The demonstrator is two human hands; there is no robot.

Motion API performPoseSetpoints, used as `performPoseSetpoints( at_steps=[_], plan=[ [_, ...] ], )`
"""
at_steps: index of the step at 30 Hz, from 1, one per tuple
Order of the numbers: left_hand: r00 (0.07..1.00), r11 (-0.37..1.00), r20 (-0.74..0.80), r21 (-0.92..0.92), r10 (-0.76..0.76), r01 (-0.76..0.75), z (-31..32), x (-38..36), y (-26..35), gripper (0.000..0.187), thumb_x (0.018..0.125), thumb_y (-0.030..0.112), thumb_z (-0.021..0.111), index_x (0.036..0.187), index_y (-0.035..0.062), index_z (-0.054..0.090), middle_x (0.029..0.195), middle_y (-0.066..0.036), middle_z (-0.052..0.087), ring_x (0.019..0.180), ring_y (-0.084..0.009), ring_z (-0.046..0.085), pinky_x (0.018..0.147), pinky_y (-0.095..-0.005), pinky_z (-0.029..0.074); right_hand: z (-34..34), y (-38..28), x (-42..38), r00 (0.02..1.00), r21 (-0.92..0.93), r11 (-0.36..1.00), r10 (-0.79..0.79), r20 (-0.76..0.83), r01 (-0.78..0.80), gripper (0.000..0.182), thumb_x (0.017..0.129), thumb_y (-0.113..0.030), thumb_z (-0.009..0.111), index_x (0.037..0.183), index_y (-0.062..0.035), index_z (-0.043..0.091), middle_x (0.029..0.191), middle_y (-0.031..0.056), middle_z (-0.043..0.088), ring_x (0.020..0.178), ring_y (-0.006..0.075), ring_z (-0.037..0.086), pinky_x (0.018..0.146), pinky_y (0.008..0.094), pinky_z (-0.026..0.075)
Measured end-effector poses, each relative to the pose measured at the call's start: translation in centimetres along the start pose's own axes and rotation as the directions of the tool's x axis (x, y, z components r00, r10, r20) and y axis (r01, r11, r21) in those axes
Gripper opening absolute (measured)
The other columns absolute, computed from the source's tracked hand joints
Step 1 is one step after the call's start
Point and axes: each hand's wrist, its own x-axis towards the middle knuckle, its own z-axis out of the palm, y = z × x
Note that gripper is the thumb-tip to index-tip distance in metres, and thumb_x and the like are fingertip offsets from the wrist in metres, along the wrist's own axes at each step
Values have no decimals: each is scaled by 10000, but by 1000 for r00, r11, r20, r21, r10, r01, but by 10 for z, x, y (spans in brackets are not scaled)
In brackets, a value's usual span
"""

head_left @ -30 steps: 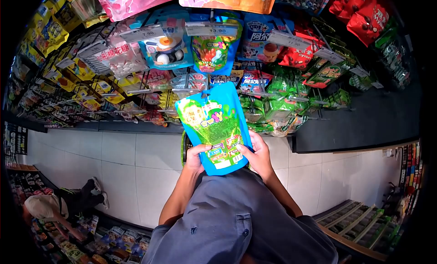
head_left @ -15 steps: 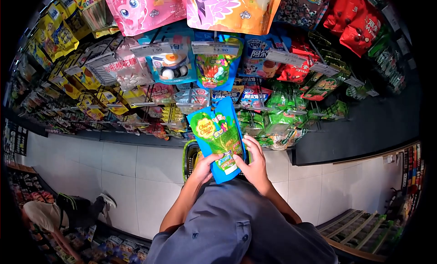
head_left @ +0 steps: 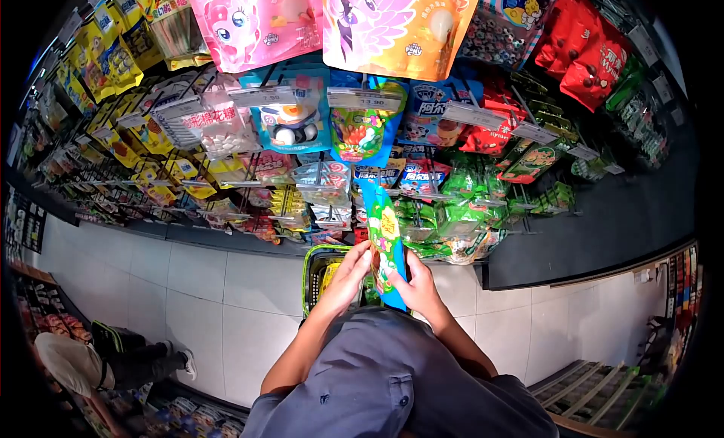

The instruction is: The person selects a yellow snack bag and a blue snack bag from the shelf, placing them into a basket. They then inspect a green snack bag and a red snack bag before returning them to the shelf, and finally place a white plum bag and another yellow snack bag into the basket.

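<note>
Candy rack (head_left: 558,258) ahead; right grip (head_left: 421,285) holds the blue-green pouch (head_left: 387,238) edge-on, handling that seemingly needs steadiness; left grip (head_left: 347,282) unclear.

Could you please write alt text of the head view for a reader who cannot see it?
The wearer's right hand holds a blue and green pouch nearly edge-on, the left hand at its other edge. Partly hidden behind them is a basket; rows of colourful packets hang beyond, and another person is at lower left.

Shop, by the price tags (head_left: 365,100) and rows of candy bags (head_left: 226,129)
</note>
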Motion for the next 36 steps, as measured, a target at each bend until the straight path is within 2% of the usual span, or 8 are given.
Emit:
performPoseSetpoints(
  at_steps=[1, 2, 4, 7, 11, 18, 26, 36],
  plan=[
    [998, 993, -69, 121, 5, 3, 2, 1, 14, 467, 998, 349, 450, 1311, 3, 434, 1273, -81, 508, 1182, -155, 457, 1018, -300, 335, -2, -5, 0, 999, 85, 996, 35, 12, -36, 460, 867, -88, 608, 1289, 27, 465, 1139, 128, 623, 1015, 197, 604, 902, 324, 460],
    [980, 994, -180, 72, 89, -77, 6, 4, 22, 305, 976, 274, 522, 1129, 10, 534, 1087, -29, 572, 1020, -108, 512, 934, -258, 375, -5, -9, 0, 991, 249, 960, 126, 39, -131, 439, 866, -70, 603, 1274, 29, 478, 1145, 118, 618, 1015, 179, 598, 901, 320, 462],
    [937, 980, -289, 40, 197, -193, -10, 27, 21, 344, 914, 230, 625, 1136, 0, 498, 1085, -66, 577, 1033, -125, 523, 948, -272, 390, -6, -24, 0, 959, 512, 813, 261, 108, -279, 407, 841, -13, 603, 1235, 31, 509, 1145, 114, 619, 1008, 172, 605, 893, 327, 481],
    [895, 953, -343, 6, 285, -301, 0, 40, 57, 458, 831, 185, 729, 1142, -19, 462, 1076, -96, 589, 1027, -136, 543, 938, -276, 418, -8, -18, -1, 920, 629, 673, 308, 241, -390, 402, 824, 14, 601, 1218, 24, 525, 1135, 120, 630, 1002, 188, 620, 884, 339, 498],
    [904, 950, -296, 48, 308, -308, 7, 54, 75, 452, 751, 93, 796, 1071, 0, 491, 951, -79, 644, 825, -129, 630, 742, -259, 516, -2, -18, -1, 913, 699, 596, 336, 230, -395, 388, 817, 18, 591, 1201, 24, 536, 1134, 116, 637, 1006, 205, 627, 886, 348, 507],
    [848, 888, -263, 143, 460, -437, 18, 78, 97, 436, 707, 59, 824, 985, 13, 492, 917, -93, 648, 775, -130, 632, 693, -260, 531, 6, -7, 27, 949, 605, 738, 296, 108, -299, 307, 957, -187, 551, 1193, 9, 561, 1109, 75, 637, 956, 136, 615, 839, 309, 507],
    [647, 688, -276, 463, 711, -558, 14, 136, 146, 503, 655, 183, 876, 940, 10, 500, 876, -87, 641, 740, -132, 599, 672, -276, 504, 0, -20, 126, 992, 535, 840, 125, -26, -92, 289, 910, -222, 626, 1083, 9, 614, 984, 48, 668, 834, 96, 621, 749, 276, 507],
    [558, 596, -247, 511, 792, -620, 11, 160, 176, 456, 696, 88, 822, 1020, -14, 517, 974, -104, 630, 832, -153, 598, 733, -276, 491, -11, -52, 191, 993, 319, 948, 28, -114, 10, 374, 884, -341, 653, 1007, 11, 679, 890, 53, 684, 757, 91, 608, 677, 288, 491]
  ],
)
